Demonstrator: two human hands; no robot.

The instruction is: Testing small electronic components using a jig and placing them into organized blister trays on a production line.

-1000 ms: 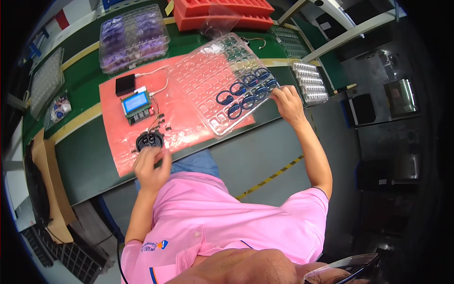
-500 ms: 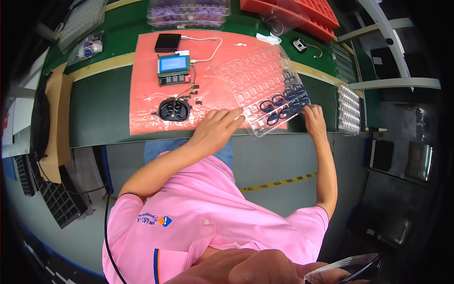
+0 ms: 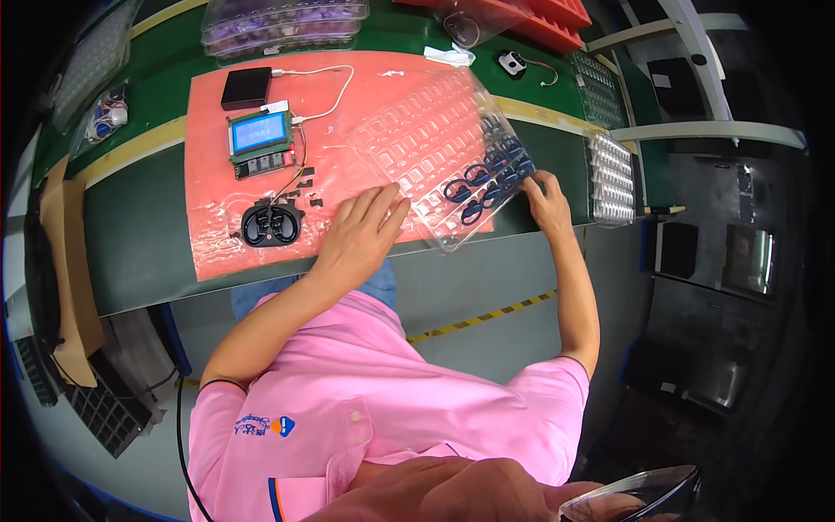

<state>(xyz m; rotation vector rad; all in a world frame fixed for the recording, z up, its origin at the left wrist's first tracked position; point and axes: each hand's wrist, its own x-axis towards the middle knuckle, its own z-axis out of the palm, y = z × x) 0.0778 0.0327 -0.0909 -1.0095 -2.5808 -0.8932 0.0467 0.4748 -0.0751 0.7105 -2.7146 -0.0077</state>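
Note:
A clear plastic tray point(image 3: 417, 130) with rows of pockets lies tilted on the pink mat, its near corner past the table's front edge. Several dark blue ear-hook earphones point(image 3: 470, 211) sit in pockets along its right side. The fingers of my right hand point(image 3: 550, 205) pinch the tray's right edge. My left hand point(image 3: 358, 239) is open, fingers stretched toward the tray's left edge; whether they touch it I cannot tell. Left of that hand, a black charging case point(image 3: 270, 225) holds two earbuds, with a wire up to a small circuit board with a lit blue screen point(image 3: 259, 130).
A black box point(image 3: 246, 88) joins the board by a white cable. Small black pieces point(image 3: 304, 177) dot the pink mat point(image 3: 213, 191). Stacked purple-filled trays point(image 3: 283, 26), a red divided tray point(image 3: 548, 22) and a small white device point(image 3: 511, 63) stand behind. Clear trays point(image 3: 612, 178) are at right.
My view has swung, so the table appears shifted left. Lines now appear on the blue screen, which was plain before. Both hands remain at the tray's edges.

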